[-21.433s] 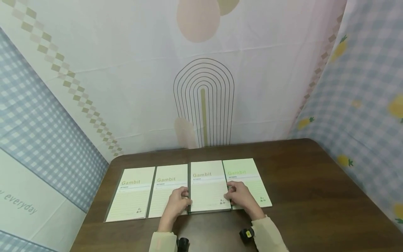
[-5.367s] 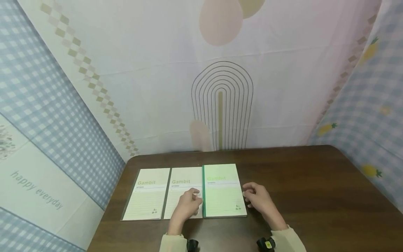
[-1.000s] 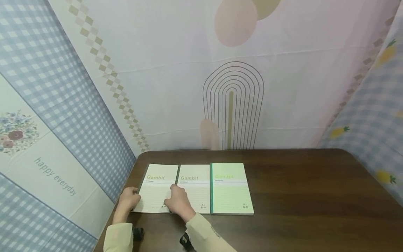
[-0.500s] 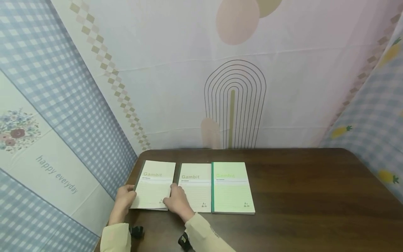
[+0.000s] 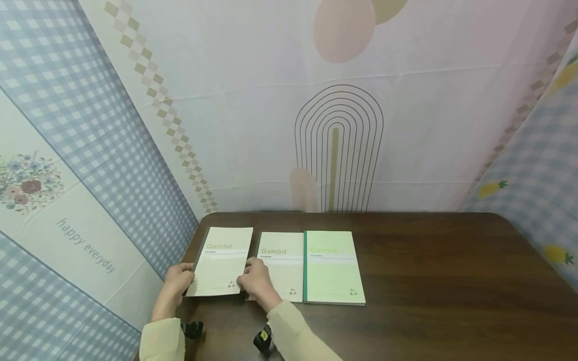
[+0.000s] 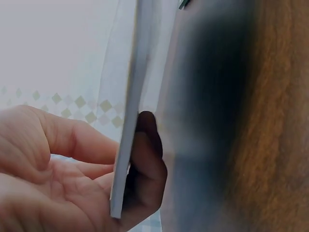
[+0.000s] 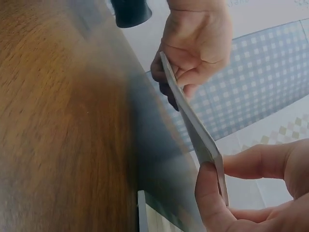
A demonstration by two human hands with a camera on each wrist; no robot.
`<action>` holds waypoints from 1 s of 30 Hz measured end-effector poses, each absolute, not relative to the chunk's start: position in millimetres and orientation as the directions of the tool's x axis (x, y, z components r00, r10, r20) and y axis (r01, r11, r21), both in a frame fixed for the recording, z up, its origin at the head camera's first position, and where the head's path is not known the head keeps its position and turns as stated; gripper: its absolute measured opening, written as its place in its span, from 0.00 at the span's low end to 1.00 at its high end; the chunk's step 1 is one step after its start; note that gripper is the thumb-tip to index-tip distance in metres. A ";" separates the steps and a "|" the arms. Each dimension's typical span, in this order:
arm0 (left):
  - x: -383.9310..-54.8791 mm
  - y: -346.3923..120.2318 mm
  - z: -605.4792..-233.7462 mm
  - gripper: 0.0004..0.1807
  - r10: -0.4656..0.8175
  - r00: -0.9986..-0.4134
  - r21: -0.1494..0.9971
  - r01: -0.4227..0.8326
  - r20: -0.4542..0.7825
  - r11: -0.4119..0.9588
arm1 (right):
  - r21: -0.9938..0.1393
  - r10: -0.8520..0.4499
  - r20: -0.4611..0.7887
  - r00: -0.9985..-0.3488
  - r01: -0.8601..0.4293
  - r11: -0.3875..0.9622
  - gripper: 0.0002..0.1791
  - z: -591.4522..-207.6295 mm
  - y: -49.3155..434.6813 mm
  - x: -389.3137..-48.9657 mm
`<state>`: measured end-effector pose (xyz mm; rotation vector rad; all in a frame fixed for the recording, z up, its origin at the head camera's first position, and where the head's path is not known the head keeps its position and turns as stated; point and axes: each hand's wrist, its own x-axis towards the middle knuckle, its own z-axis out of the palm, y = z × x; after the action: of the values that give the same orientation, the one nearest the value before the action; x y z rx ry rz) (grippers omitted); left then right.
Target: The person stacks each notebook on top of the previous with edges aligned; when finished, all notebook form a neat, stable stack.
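Notebook [image 5: 221,261] at 9 o'clock in the row, white-covered and dark-spined, is up off the table [image 5: 429,265] between your 2 hands. 1 second ago it lies flat in line with the others; now its far edge sits nearer 12 o'clock than theirs, and a gap shows at its 3 o'clock side, where its cover meets the next spine in that earlier view. Both wrist views show clear space between its underside and the wood.

Your left hand [image 5: 177,282] holds it at the 8 o'clock corner: a narrow pinch, with the thumb over the cover and the other fingers curled beneath. Your right hand [image 5: 257,278] pinches it near 4 o'clock, just as narrowly, with digits on both faces. 5.4 seconds ago that hand is beyond the row's 3 o'clock end, and your left hand is over the middle cover.

The white middle notebook [image 5: 283,265] lies to the 3 o'clock side of your right hand, which overlaps its 8 o'clock corner in the head view. Beyond it, touching at 3 o'clock, lies the green notebook [image 5: 334,268] with its green spine. 21.4 seconds ago you have 4 covers side by side, green at the 3 o'clock end; now 3 show, with green at that same end.
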<state>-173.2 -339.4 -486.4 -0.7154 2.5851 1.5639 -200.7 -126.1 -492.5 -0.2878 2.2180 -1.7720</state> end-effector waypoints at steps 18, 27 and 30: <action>-165.4 -332.9 -476.7 0.35 -0.265 -0.919 0.848 -0.377 -0.292 0.373 | -0.967 -0.307 -0.198 -0.931 0.134 0.217 0.37 -483.1 -101.6 -212.1; -167.7 -326.8 -472.6 0.33 -0.235 -0.926 0.870 -0.363 -0.297 0.333 | -0.972 -0.358 -0.228 -0.905 0.192 0.134 0.33 -484.4 -84.5 -217.8; -167.7 -324.7 -470.9 0.34 -0.216 -0.927 0.873 -0.363 -0.305 0.325 | -0.972 -0.374 -0.235 -0.897 0.205 0.119 0.37 -484.9 -77.6 -219.8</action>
<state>-167.7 -324.7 -470.9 -0.5383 2.4460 1.6668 -219.8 -77.6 -484.9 -0.1634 1.9802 -1.8292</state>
